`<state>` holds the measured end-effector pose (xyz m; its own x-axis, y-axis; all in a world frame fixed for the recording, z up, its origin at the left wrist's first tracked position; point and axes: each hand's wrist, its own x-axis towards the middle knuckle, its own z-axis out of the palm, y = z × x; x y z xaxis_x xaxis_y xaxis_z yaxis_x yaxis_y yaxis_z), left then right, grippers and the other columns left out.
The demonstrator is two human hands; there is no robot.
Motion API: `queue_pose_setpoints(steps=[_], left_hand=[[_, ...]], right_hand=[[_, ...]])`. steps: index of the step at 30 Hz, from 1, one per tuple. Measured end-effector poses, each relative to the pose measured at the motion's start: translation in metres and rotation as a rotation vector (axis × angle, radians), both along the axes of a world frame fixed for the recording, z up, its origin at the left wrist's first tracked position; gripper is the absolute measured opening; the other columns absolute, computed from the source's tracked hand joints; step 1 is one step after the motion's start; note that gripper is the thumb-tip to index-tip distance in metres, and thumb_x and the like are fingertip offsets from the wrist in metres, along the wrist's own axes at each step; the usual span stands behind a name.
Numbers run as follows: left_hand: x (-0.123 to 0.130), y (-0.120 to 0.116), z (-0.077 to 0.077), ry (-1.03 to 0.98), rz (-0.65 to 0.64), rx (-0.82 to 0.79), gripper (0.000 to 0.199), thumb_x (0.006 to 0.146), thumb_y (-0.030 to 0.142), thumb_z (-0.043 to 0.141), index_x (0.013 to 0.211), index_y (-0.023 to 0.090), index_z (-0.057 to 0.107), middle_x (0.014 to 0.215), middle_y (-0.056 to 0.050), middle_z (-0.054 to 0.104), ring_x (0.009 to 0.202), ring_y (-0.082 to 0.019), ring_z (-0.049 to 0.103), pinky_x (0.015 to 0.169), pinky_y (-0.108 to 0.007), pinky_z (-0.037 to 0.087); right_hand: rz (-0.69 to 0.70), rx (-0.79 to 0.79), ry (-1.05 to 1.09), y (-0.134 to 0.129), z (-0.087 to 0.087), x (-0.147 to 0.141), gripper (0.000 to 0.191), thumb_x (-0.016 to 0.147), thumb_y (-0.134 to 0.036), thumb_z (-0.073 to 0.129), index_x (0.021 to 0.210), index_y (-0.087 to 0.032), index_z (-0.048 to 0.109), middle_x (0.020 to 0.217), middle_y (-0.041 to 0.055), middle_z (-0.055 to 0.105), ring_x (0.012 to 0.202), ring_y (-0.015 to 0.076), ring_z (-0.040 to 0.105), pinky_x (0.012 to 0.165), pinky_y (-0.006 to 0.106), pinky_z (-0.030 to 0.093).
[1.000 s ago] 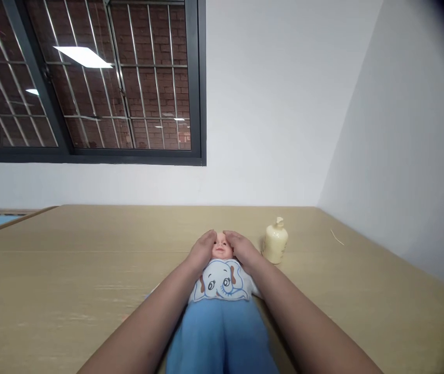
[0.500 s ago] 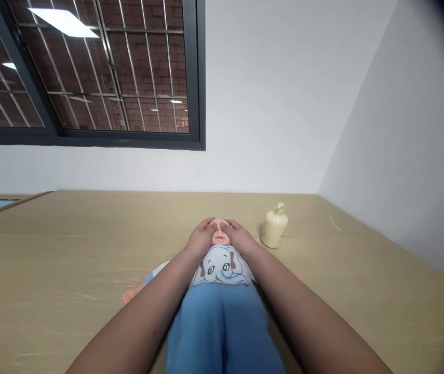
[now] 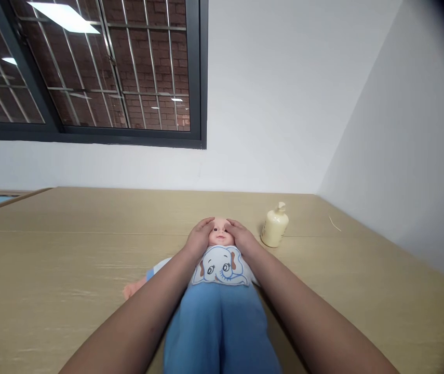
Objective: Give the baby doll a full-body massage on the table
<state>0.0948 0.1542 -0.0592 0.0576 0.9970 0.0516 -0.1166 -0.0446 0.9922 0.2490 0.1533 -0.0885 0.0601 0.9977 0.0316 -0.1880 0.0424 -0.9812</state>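
A baby doll [image 3: 222, 236] lies on its back on the table with its head at the far end. It wears a white top with an elephant print [image 3: 219, 267] and blue trousers [image 3: 222, 317]. My left hand [image 3: 199, 238] is cupped around one side of the doll's head, its thumb by the brow. On the other side my right hand [image 3: 242, 238] curves the same way, thumb near the eye. Between the thumbs the doll's face shows. One doll hand [image 3: 134, 288] sticks out beyond my left forearm; the other doll arm is mostly hidden behind my right forearm.
A cream pump bottle [image 3: 274, 226] stands upright on the table [image 3: 69, 259], right of the doll's head. Farther right lies a thin pale strip [image 3: 334, 224]. White walls [image 3: 264, 104] meet the table at the back and right. A barred window [image 3: 128, 67] is at upper left.
My thumbs have slid outward from the middle of the doll's face toward its sides, uncovering the eyes. Both hands stay on the head. The view has shifted slightly.
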Motion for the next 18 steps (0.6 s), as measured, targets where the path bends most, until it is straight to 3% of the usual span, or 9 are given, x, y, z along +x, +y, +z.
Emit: queue_pose_setpoints(steps=[8, 13, 18], left_hand=[[0.004, 0.001, -0.002, 0.02, -0.035, -0.007, 0.042, 0.077, 0.034, 0.072, 0.114, 0.015, 0.067, 0.109, -0.012, 0.073, 0.099, -0.026, 0.069, 0.084, -0.035, 0.055], [0.003, 0.006, -0.007, 0.034, -0.019, -0.016, 0.037, 0.082, 0.032, 0.067, 0.115, 0.017, 0.068, 0.114, -0.012, 0.073, 0.104, -0.027, 0.068, 0.091, -0.037, 0.053], [0.0, 0.008, -0.011, 0.016, -0.013, -0.006, 0.033, 0.088, 0.028, 0.057, 0.117, 0.017, 0.068, 0.127, -0.012, 0.069, 0.116, -0.026, 0.065, 0.1, -0.037, 0.05]], right_hand=[[-0.065, -0.047, -0.093, -0.001, 0.001, 0.001, 0.046, 0.078, -0.044, 0.073, 0.12, -0.026, 0.066, 0.105, 0.0046, 0.074, 0.1, 0.0257, 0.068, 0.089, 0.037, 0.053], [-0.033, -0.055, -0.016, -0.001, 0.004, -0.001, 0.041, 0.083, -0.044, 0.066, 0.118, -0.024, 0.065, 0.105, 0.0058, 0.075, 0.101, 0.025, 0.069, 0.091, 0.039, 0.054], [0.031, -0.081, 0.082, -0.007, 0.01, 0.003, 0.042, 0.085, -0.032, 0.06, 0.126, -0.021, 0.06, 0.122, 0.0097, 0.071, 0.109, 0.0235, 0.069, 0.097, 0.039, 0.054]])
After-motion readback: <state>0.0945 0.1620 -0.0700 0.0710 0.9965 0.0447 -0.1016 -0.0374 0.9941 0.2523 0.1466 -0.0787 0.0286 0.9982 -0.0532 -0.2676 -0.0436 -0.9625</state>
